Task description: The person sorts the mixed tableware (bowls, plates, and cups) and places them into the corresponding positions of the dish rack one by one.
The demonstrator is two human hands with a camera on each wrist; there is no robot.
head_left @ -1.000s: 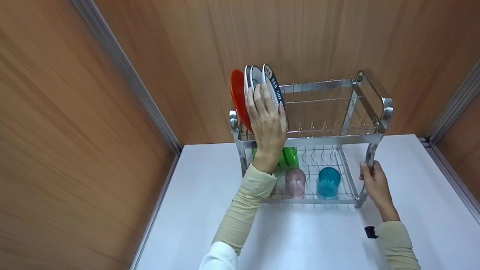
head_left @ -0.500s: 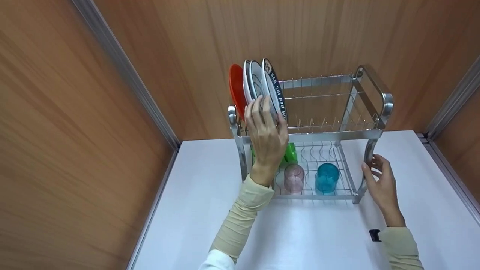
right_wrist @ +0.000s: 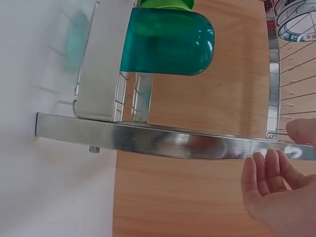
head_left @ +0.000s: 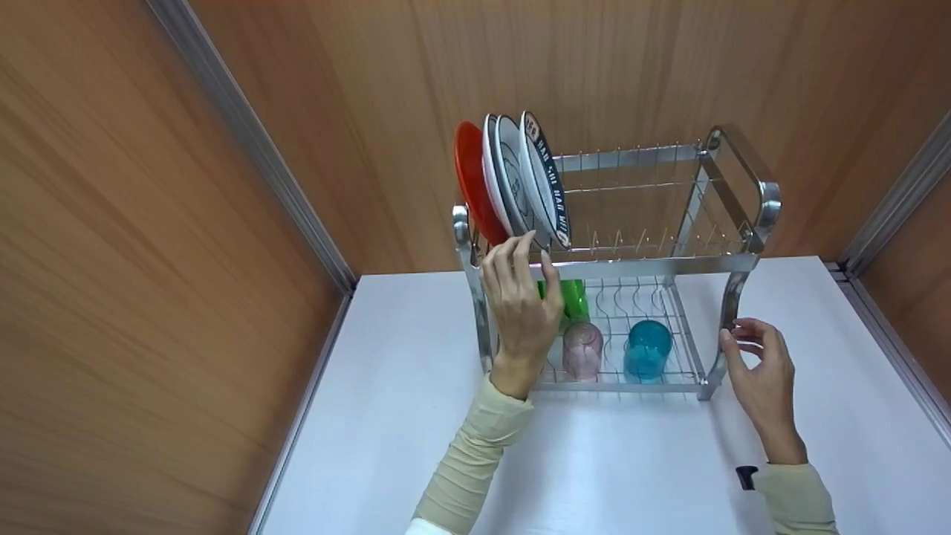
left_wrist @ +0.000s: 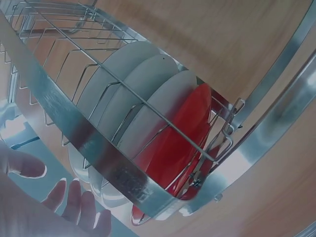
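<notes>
A two-tier metal dish rack (head_left: 654, 265) holds a red plate (head_left: 475, 182) and white plates (head_left: 513, 174) on edge at the left of its top tier. The outermost has a dark rim with lettering. My left hand (head_left: 522, 308) is just in front of the upper front bar, below the plates, its fingers loosely bent and holding nothing. In the left wrist view those fingers (left_wrist: 74, 202) are apart from the plates. My right hand (head_left: 765, 375) is beside the rack's right front leg (head_left: 730, 305), thumb and fingertips right at its edge, loosely bent.
On the lower tier stand a pink glass (head_left: 582, 351), a blue glass (head_left: 648, 349) and green cups (head_left: 572, 299), partly hidden by my left hand. The rack stands on a white table (head_left: 386, 416), with wood-grain panels (head_left: 312, 111) behind and at the sides.
My left hand has come down off the plates to the front bar, leaving them standing. My right hand has loosened from its grip on the leg and shifted slightly right.
</notes>
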